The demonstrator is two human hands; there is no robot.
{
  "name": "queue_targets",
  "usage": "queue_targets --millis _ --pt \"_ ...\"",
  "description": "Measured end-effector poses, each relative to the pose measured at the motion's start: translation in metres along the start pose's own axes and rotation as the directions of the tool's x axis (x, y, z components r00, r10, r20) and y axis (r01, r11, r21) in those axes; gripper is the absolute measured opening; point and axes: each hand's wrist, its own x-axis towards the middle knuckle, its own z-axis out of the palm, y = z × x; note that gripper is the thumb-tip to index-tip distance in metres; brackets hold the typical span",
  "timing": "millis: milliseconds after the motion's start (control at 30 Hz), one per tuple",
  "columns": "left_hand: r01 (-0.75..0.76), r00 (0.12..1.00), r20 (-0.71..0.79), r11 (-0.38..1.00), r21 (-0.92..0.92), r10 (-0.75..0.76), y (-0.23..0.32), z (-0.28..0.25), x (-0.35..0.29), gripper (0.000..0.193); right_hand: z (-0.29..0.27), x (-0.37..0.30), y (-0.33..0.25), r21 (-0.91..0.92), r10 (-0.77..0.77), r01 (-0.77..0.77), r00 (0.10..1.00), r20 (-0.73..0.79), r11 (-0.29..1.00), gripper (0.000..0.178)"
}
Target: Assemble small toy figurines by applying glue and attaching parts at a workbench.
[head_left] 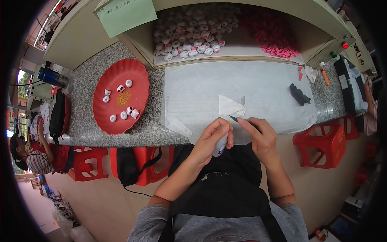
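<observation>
My left hand (207, 141) is closed around a small white bottle (219, 148), whose narrow orange-yellow tip points up past the thumb. Close beside it, my right hand (261, 141) pinches a thin dark-tipped tool (234, 119); its kind is too small to make out. The tool's tip is near the bottle's tip, and I cannot tell whether they touch. Just beyond my hands, a folded white tissue (230, 107) lies on the white sheet (193, 86) covering the bench.
On the left stands a red scalloped plate (100, 86) holding several small white pieces with pink marks. A shelf at the back holds heaps of white pieces (193, 36) and small pink parts (278, 42). A black crumpled cloth (299, 94) and orange tube (325, 75) lie right.
</observation>
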Motion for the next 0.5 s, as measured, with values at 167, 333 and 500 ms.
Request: queue_targets --millis 167,333,500 --pt "0.011 1.000 0.006 1.000 -0.024 -0.010 -0.003 -0.001 0.004 0.018 0.001 0.003 0.006 -0.041 0.072 -0.076 0.993 -0.090 0.996 0.045" --pt "0.029 1.000 0.009 0.999 -0.042 -0.028 -0.003 0.000 0.004 0.019 -0.007 0.001 -0.004 0.042 0.038 -0.038 0.999 -0.006 0.998 0.043" --pt "0.010 0.999 0.030 1.000 -0.016 -0.010 -0.002 -0.002 0.005 0.022 -0.002 0.004 0.001 0.041 0.033 -0.035 0.998 0.056 0.999 0.040"
